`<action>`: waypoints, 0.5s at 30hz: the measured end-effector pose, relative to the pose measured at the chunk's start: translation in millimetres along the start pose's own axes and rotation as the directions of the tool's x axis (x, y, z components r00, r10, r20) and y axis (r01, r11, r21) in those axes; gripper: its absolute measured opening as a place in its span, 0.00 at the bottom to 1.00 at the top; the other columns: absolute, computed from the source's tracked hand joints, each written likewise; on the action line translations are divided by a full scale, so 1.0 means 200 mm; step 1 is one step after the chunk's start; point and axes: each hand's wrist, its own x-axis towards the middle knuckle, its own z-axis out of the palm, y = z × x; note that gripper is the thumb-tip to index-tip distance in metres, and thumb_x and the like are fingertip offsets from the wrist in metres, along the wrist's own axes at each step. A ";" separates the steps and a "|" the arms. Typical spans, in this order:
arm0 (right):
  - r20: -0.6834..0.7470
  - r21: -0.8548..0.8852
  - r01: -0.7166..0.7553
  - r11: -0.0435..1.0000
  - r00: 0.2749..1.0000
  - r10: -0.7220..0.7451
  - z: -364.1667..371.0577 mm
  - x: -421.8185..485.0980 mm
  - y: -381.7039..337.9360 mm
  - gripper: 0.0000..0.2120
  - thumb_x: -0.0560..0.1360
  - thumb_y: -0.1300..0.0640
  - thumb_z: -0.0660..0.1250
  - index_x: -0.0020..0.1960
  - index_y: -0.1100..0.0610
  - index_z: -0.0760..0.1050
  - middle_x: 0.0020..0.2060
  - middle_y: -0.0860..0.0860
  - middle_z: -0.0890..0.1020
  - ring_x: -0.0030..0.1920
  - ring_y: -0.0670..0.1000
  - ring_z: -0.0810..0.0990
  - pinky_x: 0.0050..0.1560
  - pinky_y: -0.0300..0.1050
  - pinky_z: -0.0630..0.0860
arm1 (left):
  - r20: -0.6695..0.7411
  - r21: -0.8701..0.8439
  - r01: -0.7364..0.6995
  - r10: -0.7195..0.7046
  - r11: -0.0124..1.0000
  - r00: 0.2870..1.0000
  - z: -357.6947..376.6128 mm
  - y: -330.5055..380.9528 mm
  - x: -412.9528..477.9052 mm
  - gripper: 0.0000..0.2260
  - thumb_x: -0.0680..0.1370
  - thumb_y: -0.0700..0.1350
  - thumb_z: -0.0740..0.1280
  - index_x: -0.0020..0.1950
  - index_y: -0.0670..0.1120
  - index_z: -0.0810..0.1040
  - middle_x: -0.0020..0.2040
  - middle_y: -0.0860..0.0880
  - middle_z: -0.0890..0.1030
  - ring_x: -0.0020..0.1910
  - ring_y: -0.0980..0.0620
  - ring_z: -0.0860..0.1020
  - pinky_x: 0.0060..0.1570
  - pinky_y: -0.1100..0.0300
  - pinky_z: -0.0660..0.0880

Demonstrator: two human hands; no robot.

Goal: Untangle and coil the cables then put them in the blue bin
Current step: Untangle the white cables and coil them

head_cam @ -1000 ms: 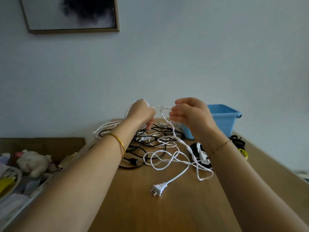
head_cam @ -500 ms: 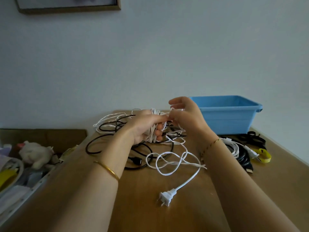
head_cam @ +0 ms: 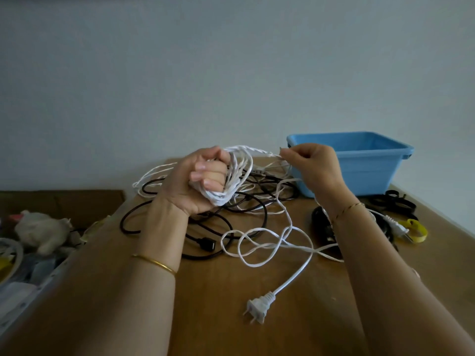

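A plain white cable (head_cam: 235, 173) loops over a warm brown wooden table (head_cam: 205, 327) and ends in a white plug (head_cam: 258, 305) near the front edge. Black cables (head_cam: 207, 244) tangle under it toward the far edge. A solid sky-blue bin (head_cam: 359, 176) sits at the far right corner. Along the right edge lie black straps (head_cam: 393, 204) and a bright yellow strap (head_cam: 417, 231). A plain gold bangle (head_cam: 154, 263) and a thin gold chain bracelet (head_cam: 347, 210) circle the wrists. Off the left edge is a cream-white plush toy (head_cam: 41, 229). The wall (head_cam: 231, 73) is pale grey-white and unpatterned.

Head-worn camera looks forward and down across the table (head_cam: 205, 317).
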 end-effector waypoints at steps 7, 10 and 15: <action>0.134 -0.275 0.040 0.961 0.991 -0.003 0.10 -0.04 0.01 0.15 0.78 0.51 0.62 0.36 0.55 0.79 0.23 0.46 0.70 0.25 0.46 0.66 0.33 0.43 0.65 | -0.177 -0.163 -0.401 0.373 0.902 0.911 0.12 0.00 -0.02 0.04 0.75 0.33 0.63 0.41 0.34 0.75 0.25 0.42 0.77 0.24 0.46 0.78 0.36 0.50 0.81; 0.258 -0.309 0.081 0.948 0.966 0.002 0.13 -0.05 0.00 0.18 0.79 0.50 0.61 0.33 0.54 0.76 0.22 0.46 0.70 0.23 0.44 0.66 0.31 0.42 0.66 | -0.273 -0.306 -0.609 0.545 0.732 0.793 0.14 -0.01 0.00 0.13 0.74 0.33 0.60 0.30 0.35 0.74 0.21 0.45 0.73 0.20 0.52 0.76 0.35 0.48 0.82; 0.523 -0.204 0.169 0.964 0.851 -0.038 0.13 -0.08 -0.05 0.18 0.80 0.52 0.61 0.34 0.56 0.79 0.23 0.49 0.71 0.22 0.42 0.65 0.28 0.35 0.65 | -0.290 -0.154 -0.775 0.722 0.613 0.628 0.14 0.00 0.02 0.13 0.73 0.32 0.61 0.57 0.32 0.75 0.43 0.42 0.78 0.31 0.52 0.81 0.46 0.41 0.76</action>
